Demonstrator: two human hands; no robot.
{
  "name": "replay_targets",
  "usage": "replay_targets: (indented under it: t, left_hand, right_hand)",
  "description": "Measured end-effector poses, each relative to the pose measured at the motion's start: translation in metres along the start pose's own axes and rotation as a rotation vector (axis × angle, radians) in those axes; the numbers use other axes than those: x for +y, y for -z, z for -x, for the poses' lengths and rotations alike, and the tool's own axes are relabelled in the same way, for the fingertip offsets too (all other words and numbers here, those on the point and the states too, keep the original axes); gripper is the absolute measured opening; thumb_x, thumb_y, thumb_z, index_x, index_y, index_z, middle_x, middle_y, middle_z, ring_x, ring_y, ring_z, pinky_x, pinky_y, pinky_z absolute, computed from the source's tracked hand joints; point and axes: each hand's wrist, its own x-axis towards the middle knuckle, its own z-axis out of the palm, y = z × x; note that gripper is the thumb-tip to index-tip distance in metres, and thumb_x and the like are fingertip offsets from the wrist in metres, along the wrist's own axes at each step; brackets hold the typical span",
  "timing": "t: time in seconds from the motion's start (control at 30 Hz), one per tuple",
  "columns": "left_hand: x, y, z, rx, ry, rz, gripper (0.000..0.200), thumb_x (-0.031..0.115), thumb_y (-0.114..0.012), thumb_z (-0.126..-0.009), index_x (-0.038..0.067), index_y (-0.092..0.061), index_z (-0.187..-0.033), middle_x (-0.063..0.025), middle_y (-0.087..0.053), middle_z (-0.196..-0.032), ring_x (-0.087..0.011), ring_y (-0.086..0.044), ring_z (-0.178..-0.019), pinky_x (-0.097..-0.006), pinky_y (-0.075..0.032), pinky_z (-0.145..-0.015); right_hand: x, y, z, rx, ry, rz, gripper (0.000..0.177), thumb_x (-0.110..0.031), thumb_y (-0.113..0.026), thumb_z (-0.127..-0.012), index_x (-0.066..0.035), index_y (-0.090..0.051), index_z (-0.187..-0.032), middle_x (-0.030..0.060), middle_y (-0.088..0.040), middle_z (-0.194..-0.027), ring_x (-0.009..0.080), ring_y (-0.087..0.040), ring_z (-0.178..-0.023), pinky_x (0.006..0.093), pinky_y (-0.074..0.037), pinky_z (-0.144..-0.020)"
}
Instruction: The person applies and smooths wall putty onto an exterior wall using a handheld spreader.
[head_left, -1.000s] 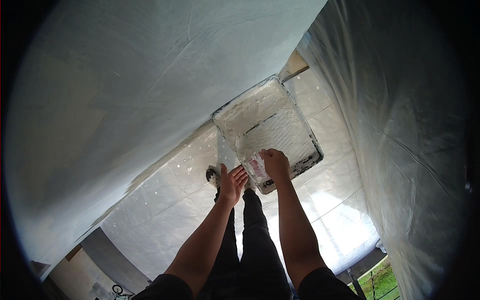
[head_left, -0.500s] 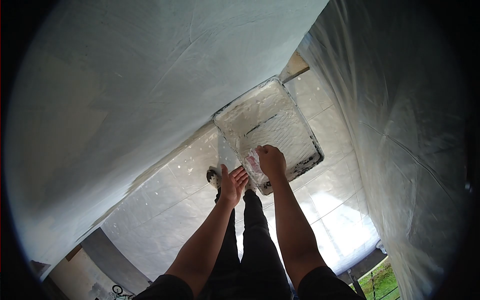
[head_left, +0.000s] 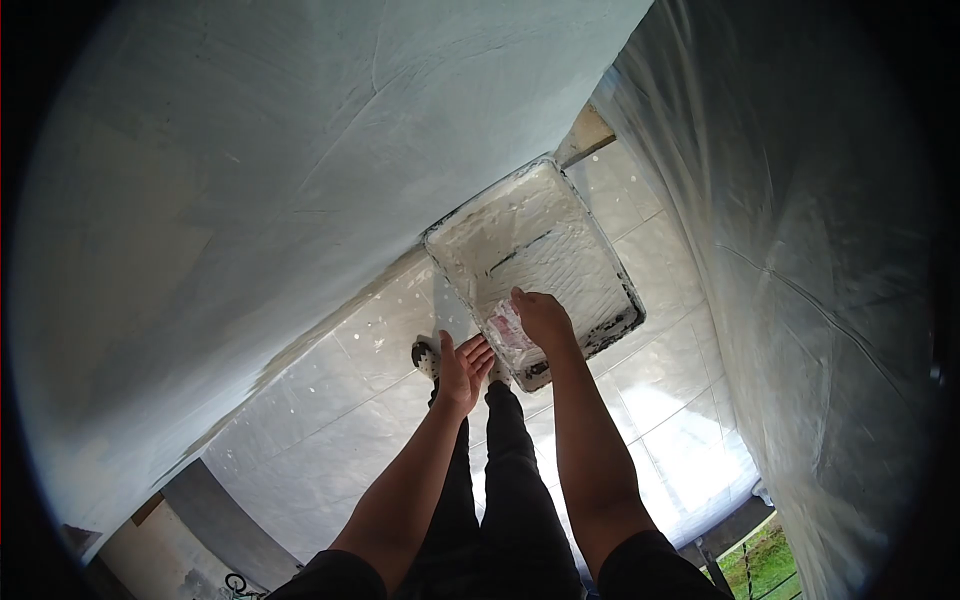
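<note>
A paint tray (head_left: 607, 225) with a ribbed slope and a dark-stained rim is coated in pale, wet-looking paint. Over its near part is my right hand (head_left: 541, 318), fingers curled in a pinch; what they grip is too small or hidden to tell. Just left of those fingers, inside the tray, lies a pinkish-white patch (head_left: 508, 328). My left hand (head_left: 463, 370) is palm up with its fingers stretched out, the tips beside the tray's lower left edge. Whether they touch the rim is unclear.
A pale wall (head_left: 300, 200) runs along the left and top. Clear plastic sheeting (head_left: 790, 260) hangs on the right. Sheeting with paint spots covers the tiled floor (head_left: 350, 365). My feet are below the tray, a patterned shoe (head_left: 426, 357) among them. Grass (head_left: 768, 565) shows at lower right.
Both hands keep nearly the same pose and place. The tray and the rest of the view have shifted by only a few pixels.
</note>
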Motion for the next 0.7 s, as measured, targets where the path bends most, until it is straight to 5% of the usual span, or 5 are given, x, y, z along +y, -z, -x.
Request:
replay_targets:
  t: [0.23,0.5,0.7]
  left_hand:
    - [-0.002,0.002,0.001,-0.021,-0.003,-0.012,0.108,0.081,-0.021,-0.09,-0.01,-0.035,-0.144,-0.0244,-0.042,-0.146,-0.0326,-0.041,-0.136,-0.0418,-0.027,-0.118]
    - [0.0,0.001,0.001,-0.027,-0.015,-0.017,0.109,0.082,-0.022,-0.089,-0.011,-0.035,-0.144,-0.0248,-0.042,-0.146,-0.0326,-0.04,-0.137,-0.042,-0.026,-0.119]
    - [-0.002,0.0,0.002,-0.002,-0.005,-0.004,0.107,0.082,-0.021,-0.09,-0.01,-0.037,-0.143,-0.0237,-0.044,-0.145,-0.0321,-0.042,-0.135,-0.0419,-0.026,-0.118]
  right_hand:
    - [-0.001,0.0,-0.008,-0.137,-0.1,-0.176,0.055,-0.049,-0.045,-0.096,-0.001,-0.072,-0.1,0.0259,-0.068,-0.102,0.0427,-0.064,-0.1,0.0472,-0.049,-0.09]
    - [-0.001,-0.001,-0.006,-0.038,0.061,0.063,0.059,-0.052,-0.046,-0.094,0.0,-0.073,-0.099,0.0258,-0.068,-0.103,0.0421,-0.064,-0.102,0.047,-0.048,-0.092]
    - [0.005,-0.004,-0.015,-0.128,-0.052,0.174,0.065,-0.057,-0.043,-0.094,0.001,-0.072,-0.101,0.0265,-0.068,-0.104,0.0411,-0.066,-0.101,0.0475,-0.048,-0.092]
